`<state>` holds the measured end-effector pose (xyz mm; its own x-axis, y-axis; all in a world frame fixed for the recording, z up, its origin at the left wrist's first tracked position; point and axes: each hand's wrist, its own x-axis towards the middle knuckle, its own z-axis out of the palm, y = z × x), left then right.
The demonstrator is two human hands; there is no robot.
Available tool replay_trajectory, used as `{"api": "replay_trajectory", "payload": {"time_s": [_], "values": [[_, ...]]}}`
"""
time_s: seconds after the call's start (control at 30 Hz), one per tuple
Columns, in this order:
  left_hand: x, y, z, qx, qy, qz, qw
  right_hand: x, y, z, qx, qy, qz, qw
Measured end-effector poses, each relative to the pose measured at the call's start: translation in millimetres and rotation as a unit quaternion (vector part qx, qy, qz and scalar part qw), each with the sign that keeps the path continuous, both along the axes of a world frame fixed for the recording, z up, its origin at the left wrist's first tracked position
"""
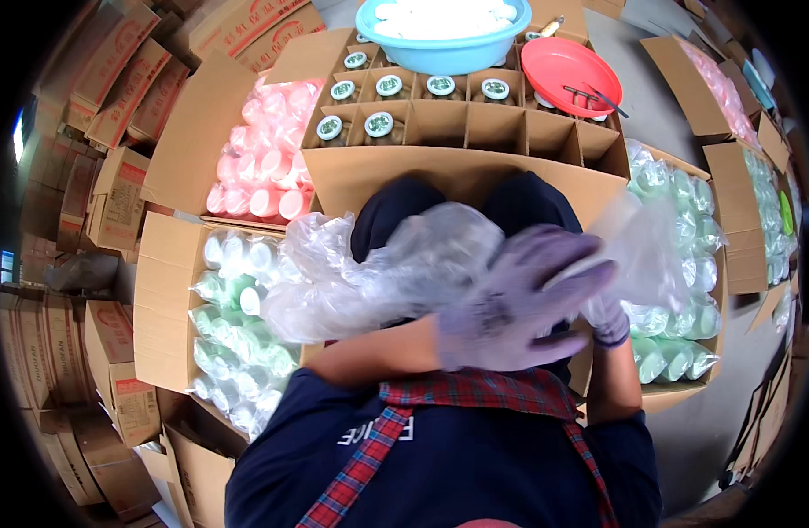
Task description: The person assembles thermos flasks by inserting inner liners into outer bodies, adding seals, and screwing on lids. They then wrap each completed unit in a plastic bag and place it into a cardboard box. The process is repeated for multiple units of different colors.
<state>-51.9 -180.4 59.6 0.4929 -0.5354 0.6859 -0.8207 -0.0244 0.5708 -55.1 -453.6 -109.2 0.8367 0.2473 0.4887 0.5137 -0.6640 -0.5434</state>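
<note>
Head view shows 2 gloved hands at work over the lap with thin, clear plastic. To handle it well, it would likely pay to pinch only 1 edge of the film, draw it slowly sideways and let the other hand steady the rest, so that it neither tears nor slides off the knees. Keeping the forearms from crossing would probably help too, since the left hand (pixel 510 304) lies over part of the right hand (pixel 609 319).

The crumpled plastic bag (pixel 413 255) is draped across the thighs, to the left of the left hand's fingers and just beside that glove. Those fingers are spread and point rightward, blurred, with the thumb apart. A hazy sheet of plastic (pixel 649 251) rises up and right from the right hand; whether its fingers pinch that sheet cannot be told, nor whether bag and sheet are 1 piece. Beyond the knees stands a divided carton (pixel 352 172) with lidded jars (pixel 441 86) in several cells.
</note>
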Motion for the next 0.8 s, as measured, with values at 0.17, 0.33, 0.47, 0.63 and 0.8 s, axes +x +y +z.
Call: {"api": "replay_trajectory", "payload": {"time_s": [0.17, 0.33, 0.47, 0.63, 0.8], "values": [[-9, 120, -4, 0.268, -0.057, 0.306, 0.912, 10, -2, 56, 0.343, 0.175, -0.11, 0.916], [-7, 164, -81, 0.34, 0.066, 0.359, 0.867, 11, -52, 59, 0.28, 0.162, -0.211, 0.922], [-3, 162, -79, 0.289, 0.051, 0.333, 0.896, -14, -110, 90, 0.351, 0.132, -0.298, 0.877], [-6, 127, -41, 0.267, -0.01, 0.207, 0.941, -25, 87, 168, -0.046, -0.002, 0.025, 0.999], [-8, 157, -67, 0.124, 0.345, 0.125, 0.922, 27, 177, 115, -0.122, 0.188, 0.189, 0.956]]}}
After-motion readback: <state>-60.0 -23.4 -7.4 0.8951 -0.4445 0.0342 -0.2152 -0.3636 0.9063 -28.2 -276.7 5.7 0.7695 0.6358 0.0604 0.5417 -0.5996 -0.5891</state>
